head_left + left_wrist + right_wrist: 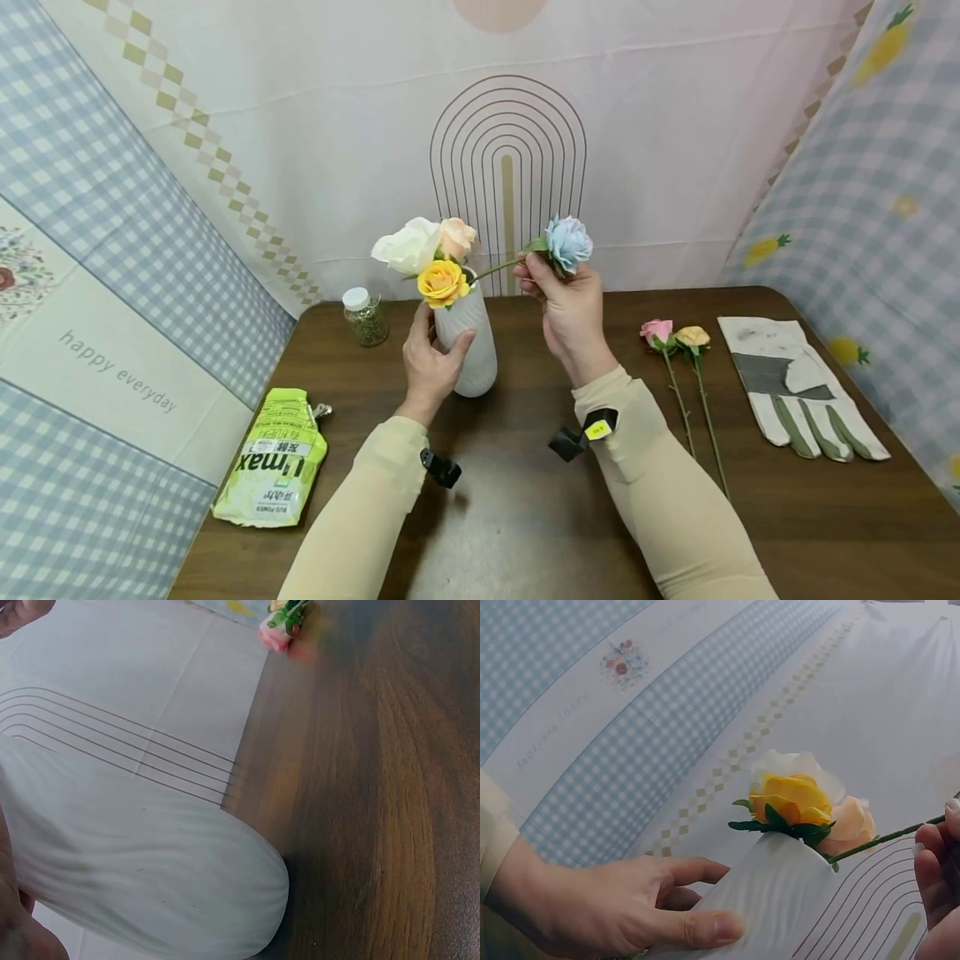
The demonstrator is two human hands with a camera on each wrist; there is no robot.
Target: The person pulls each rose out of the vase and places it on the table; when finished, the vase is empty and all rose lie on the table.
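Note:
My left hand grips a white ribbed vase round its upper part, thumb in front. In its mouth stand a white flower, a peach rose and a yellow rose. To the right, my right hand pinches the green stem of a light blue flower just under its bloom. That stem slants down to the left, its lower end at the vase mouth. In the left wrist view the vase body fills the lower left.
A pink rose and a yellow-orange rose lie on the brown table to the right, beside a white and grey glove. At left are a lidded jar and a green-yellow pouch. Patterned cloth hangs behind.

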